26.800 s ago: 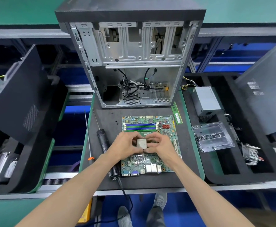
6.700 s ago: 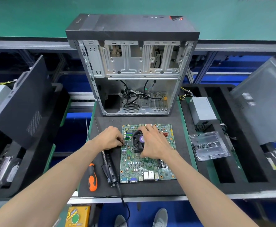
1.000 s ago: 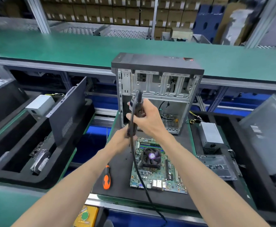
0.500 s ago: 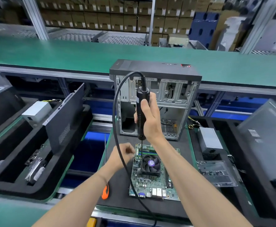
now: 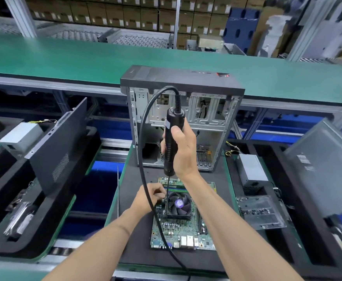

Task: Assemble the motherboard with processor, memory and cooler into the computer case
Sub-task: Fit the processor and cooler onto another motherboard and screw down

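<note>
A green motherboard [image 5: 178,230] lies flat on the black foam pad [image 5: 133,240], with a black fan cooler [image 5: 178,204] sitting on it. My right hand [image 5: 183,151] grips a black electric screwdriver [image 5: 171,138] upright, its bit pointing down at the cooler's far left corner. My left hand [image 5: 150,197] is at that same corner, fingers curled around the bit's lower end. The open computer case [image 5: 183,118] stands upright behind the board, its inside facing me. The driver's cable [image 5: 145,151] loops over my left wrist.
A clear plastic parts tray [image 5: 260,212] and a grey power supply [image 5: 251,169] lie to the right. A grey side panel [image 5: 324,165] leans far right, a black side panel [image 5: 58,145] leans on the left. A thin rod [image 5: 118,191] lies at the pad's left edge.
My right hand has lowered the screwdriver so the bit stands at the cooler's corner. My left hand has moved in to the bit's tip. My view has drawn closer.
</note>
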A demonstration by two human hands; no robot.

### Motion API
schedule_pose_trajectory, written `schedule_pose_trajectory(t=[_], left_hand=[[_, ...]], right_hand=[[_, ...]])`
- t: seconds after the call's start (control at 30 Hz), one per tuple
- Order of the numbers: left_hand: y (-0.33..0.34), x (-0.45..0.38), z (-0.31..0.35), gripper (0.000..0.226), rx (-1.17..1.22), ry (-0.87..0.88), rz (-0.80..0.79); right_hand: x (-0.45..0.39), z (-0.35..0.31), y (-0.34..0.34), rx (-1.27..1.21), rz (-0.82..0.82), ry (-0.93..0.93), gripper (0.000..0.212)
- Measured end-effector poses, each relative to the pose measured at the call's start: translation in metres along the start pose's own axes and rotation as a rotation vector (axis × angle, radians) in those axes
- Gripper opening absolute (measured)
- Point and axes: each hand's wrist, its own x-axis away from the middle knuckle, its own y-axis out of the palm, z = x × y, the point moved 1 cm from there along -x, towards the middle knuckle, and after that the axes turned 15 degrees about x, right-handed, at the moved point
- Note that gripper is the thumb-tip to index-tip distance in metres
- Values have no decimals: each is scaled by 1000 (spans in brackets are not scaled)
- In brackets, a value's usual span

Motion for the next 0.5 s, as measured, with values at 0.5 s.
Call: schedule_pose_trajectory(t=[0.5], left_hand=[[2,-3,-20,48,92,-20,59]], right_hand=[[-2,8,-2,168,115,106,22]])
